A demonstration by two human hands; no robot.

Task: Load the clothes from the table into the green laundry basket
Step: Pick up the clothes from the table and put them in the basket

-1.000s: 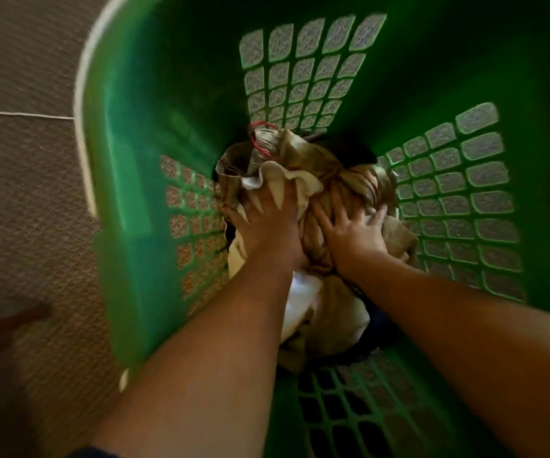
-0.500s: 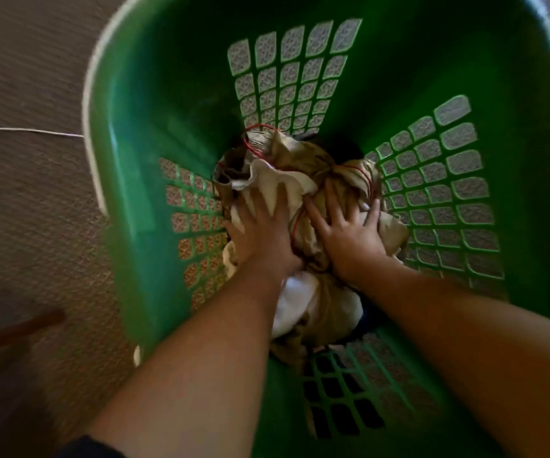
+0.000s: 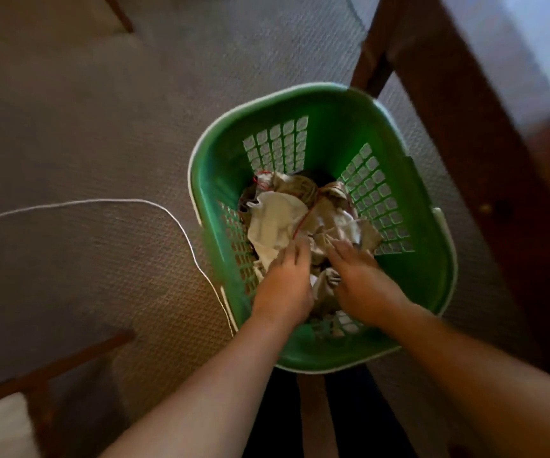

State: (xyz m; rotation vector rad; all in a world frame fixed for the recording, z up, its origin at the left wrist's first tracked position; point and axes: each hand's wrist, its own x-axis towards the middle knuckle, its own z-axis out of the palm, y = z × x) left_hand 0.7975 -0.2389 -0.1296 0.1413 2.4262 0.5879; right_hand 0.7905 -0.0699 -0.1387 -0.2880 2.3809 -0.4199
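Note:
The green laundry basket [image 3: 329,127] stands on the carpet in front of me, seen from above. A crumpled pile of beige and cream clothes [image 3: 276,219] with a thin red cord lies at its bottom. Both my arms reach down inside the basket. My left hand [image 3: 283,285] hovers over the near part of the pile with its fingers loosely bent and holds nothing. Beside it, my right hand [image 3: 362,285] has its fingers stretched toward the cloth and is also empty. Whether the fingertips touch the fabric is unclear.
A dark wooden table [image 3: 485,104] rises along the right, close to the basket. A white cable [image 3: 167,206] curves over the carpet to the basket's left. A wooden chair [image 3: 52,368] with a pale cushion sits at the bottom left.
My head has risen, so the whole basket and the floor around it now show. Both hands have pulled back toward me from pressing flat on the pile.

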